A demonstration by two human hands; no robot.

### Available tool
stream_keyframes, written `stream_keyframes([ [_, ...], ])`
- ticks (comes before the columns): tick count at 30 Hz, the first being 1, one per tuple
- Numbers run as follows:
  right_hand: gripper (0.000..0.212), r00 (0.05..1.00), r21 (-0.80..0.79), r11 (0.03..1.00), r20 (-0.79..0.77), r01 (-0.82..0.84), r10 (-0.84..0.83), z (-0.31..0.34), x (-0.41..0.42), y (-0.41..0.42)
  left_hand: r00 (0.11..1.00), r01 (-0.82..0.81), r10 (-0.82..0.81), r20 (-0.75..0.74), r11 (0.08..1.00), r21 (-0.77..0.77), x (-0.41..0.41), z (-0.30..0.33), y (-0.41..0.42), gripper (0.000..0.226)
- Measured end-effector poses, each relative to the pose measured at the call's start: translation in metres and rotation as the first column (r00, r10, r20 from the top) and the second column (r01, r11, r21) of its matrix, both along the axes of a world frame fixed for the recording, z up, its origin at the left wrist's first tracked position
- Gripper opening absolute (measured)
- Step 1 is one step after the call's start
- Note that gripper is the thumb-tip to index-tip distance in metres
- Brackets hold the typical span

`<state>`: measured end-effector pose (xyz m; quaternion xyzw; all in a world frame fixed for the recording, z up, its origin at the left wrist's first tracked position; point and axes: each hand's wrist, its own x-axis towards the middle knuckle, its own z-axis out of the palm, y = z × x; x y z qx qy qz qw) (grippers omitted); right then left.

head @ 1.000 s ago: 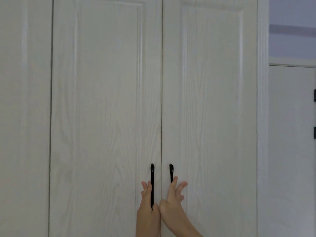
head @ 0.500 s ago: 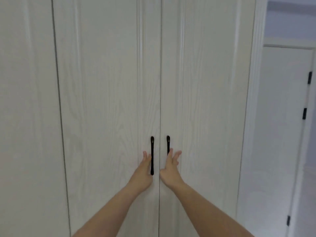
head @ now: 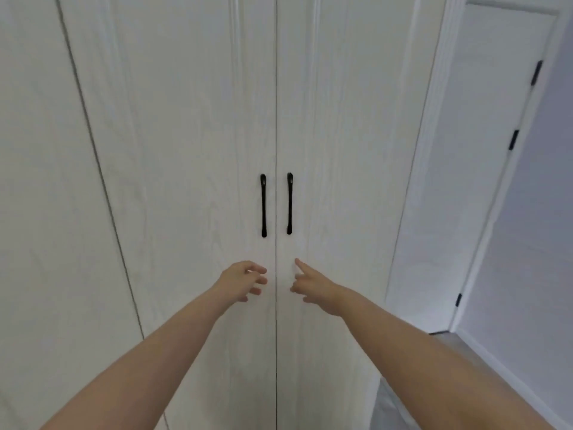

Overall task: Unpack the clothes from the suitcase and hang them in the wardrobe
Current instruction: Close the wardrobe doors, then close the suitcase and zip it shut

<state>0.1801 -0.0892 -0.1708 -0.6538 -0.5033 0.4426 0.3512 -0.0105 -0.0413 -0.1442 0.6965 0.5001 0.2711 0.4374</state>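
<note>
With the wardrobe [head: 192,150] shut, opening it is the step in hand; the left hand [head: 240,280] and right hand [head: 313,288], both loose and empty just below the handles [head: 263,205], must each grip one and pull.

- We have one view, worn on the head, facing forward and slightly down at the closed wardrobe doors [head: 217,119].
- We stand near them; a room door [head: 483,150] sits far right.
</note>
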Motion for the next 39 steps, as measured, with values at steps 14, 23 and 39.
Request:
stream_keyframes([
  [14, 0.042, 0.731, -0.263, 0.727, -0.103, 0.634, -0.675, -0.146, 0.165, -0.288, 0.885, 0.418, -0.465, 0.019, 0.778, -0.468, 0.205, -0.154, -0.156, 0.022],
  [23, 0.042, 0.433, -0.322, 0.447, -0.118, 0.835, -0.894, -0.209, 0.285, -0.444, 0.772, 0.541, -0.636, 0.013, 0.646, -0.538, 0.377, -0.197, -0.289, 0.019],
  [39, 0.069, -0.184, -0.273, -0.136, -0.158, 0.952, -0.970, -0.256, 0.355, -0.600, 0.593, 0.740, -0.801, 0.074, 0.507, -0.442, 0.519, -0.248, -0.417, 0.024],
])
